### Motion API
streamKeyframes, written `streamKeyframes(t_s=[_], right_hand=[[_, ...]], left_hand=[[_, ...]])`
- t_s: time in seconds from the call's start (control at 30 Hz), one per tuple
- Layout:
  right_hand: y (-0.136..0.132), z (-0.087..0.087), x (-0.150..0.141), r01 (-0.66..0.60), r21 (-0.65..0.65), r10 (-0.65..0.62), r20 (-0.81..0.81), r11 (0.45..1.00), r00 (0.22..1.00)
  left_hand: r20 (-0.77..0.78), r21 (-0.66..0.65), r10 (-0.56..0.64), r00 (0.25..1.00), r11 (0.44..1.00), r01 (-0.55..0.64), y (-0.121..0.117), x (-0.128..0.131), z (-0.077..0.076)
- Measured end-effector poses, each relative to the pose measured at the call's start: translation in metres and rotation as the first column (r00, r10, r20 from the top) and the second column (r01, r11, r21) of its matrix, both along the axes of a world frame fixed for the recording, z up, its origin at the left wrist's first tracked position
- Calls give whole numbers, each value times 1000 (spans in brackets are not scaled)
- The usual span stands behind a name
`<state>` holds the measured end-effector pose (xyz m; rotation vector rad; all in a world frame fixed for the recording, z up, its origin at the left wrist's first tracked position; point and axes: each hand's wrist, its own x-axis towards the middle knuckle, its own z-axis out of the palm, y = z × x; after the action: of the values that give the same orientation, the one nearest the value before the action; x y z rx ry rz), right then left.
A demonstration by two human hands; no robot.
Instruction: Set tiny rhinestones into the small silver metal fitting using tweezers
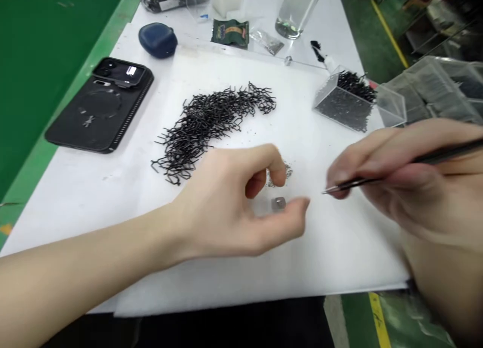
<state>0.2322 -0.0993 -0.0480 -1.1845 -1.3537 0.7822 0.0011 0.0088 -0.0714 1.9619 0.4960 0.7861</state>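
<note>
My left hand [234,202] hovers over the white sheet with thumb and index finger curved apart, nothing visible between them. Beyond that gap, a small grey metal block [279,203] rests on the sheet. Tiny metallic bits [289,171] lie scattered just behind the index finger. In my right hand [407,172] is a pair of dark, fine-tipped tweezers [354,183], pointing left toward my left thumb; the tips hold nothing I can make out. A long pile of bent black wire pieces [211,116] spreads behind my left hand.
A black phone [101,106] and a dark blue case [157,39] sit at left. At right stands a tilted clear box [343,106] of black pieces, beside more plastic boxes [433,86]. A green packet [230,33] and a clear bottle [296,13] are at the back.
</note>
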Motion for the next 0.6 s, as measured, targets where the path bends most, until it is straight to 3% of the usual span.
streamKeyframes(t_s=[0.07, 0.2, 0.6], right_hand=[[4, -8, 3, -115, 80, 116, -13, 990, 993], [6, -26, 14, -266, -13, 266, 14, 964, 964], [8, -26, 11, -297, -75, 305, 141, 952, 942]], left_hand=[[-99, 179, -48, 994, 982, 65, 0, -4, -5], [-225, 298, -95, 970, 941, 161, 2, -8, -6], [-314, 349, -47, 948, 923, 162, -2, -5, -2]])
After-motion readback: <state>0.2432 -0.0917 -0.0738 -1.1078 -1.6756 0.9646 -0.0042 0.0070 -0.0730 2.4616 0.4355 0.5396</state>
